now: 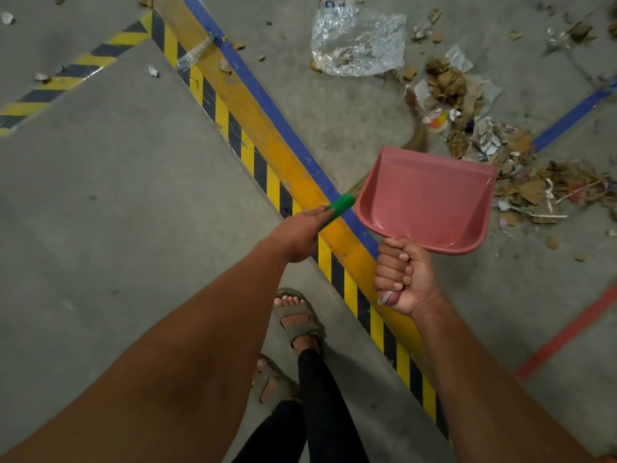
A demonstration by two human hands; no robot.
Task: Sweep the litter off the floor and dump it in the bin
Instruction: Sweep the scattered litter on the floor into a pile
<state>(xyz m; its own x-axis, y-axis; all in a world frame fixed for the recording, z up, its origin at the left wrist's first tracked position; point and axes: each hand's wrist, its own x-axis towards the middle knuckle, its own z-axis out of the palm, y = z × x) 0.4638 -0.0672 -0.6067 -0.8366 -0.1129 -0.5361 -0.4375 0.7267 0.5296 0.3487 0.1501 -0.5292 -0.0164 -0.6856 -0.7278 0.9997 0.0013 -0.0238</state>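
My right hand (402, 277) grips the handle of a pink dustpan (427, 202), held above the floor with its empty scoop facing up. My left hand (300, 233) holds the green handle of a broom (339, 207). The broom's straw bristles (417, 128) show blurred beyond the dustpan's far edge; the rest is hidden behind the pan. A pile of litter (494, 145) of cardboard scraps, paper and dry fibre lies on the concrete to the right of the pan. A crumpled clear plastic sheet (357, 41) lies farther up. No bin is in view.
Yellow-black hazard tape (233, 128), an orange band and a blue line (287, 128) run diagonally across the grey floor. A red line (567, 332) lies at the right. Small scraps (41, 76) dot the far left. My sandalled feet (297, 315) stand by the tape.
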